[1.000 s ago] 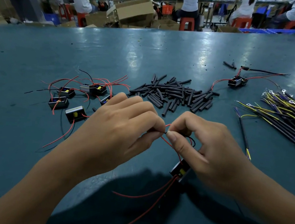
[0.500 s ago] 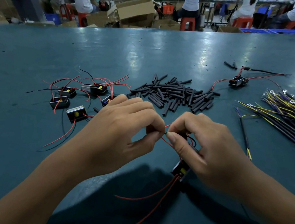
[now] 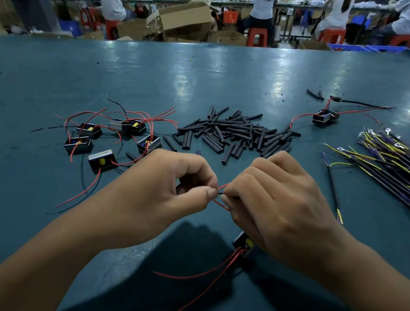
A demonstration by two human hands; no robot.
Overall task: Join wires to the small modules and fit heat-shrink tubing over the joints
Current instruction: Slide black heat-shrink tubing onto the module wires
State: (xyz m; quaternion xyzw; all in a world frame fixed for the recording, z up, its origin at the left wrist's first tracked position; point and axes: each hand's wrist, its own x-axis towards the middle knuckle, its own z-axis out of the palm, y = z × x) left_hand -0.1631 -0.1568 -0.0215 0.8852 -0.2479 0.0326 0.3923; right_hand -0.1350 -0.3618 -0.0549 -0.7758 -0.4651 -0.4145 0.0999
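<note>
My left hand (image 3: pixel 165 189) and my right hand (image 3: pixel 278 205) meet fingertip to fingertip above the table, both pinching a thin red wire (image 3: pixel 220 203) with a dark tip between them. A small black module (image 3: pixel 243 241) with a yellow part hangs under my right palm, its red leads (image 3: pixel 197 278) trailing toward me. A pile of black heat-shrink tubes (image 3: pixel 236 133) lies just beyond my hands. Several black modules with red wires (image 3: pixel 111 137) sit to the left.
A bundle of black and yellow wires with ring terminals (image 3: pixel 402 167) lies at the right, one loose black wire (image 3: pixel 333 189) beside it. Another module with long leads (image 3: pixel 325 117) rests at the far right. Green table (image 3: pixel 31 223); seated people and cardboard boxes beyond its far edge.
My left hand's fingers have curled tighter and its thumb now presses the wire tip against my right fingertips. The module under my right hand stays in place.
</note>
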